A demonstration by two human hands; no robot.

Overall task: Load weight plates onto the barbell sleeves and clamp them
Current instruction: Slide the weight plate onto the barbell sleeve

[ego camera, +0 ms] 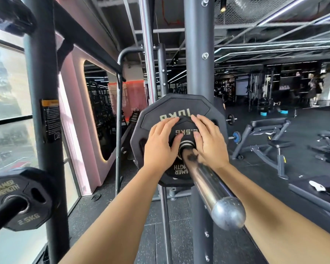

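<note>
Head view: left hand (160,143) and right hand (211,143) press flat-fingered on small plate (187,131).

The left forearm (112,216) and right forearm (271,206) reach forward and up, nearly parallel. The 2 hands, left hand (160,144) and right hand (211,142), lie flat, palms forward, fingers straight and together, thumbs angled inward without touching.
</note>
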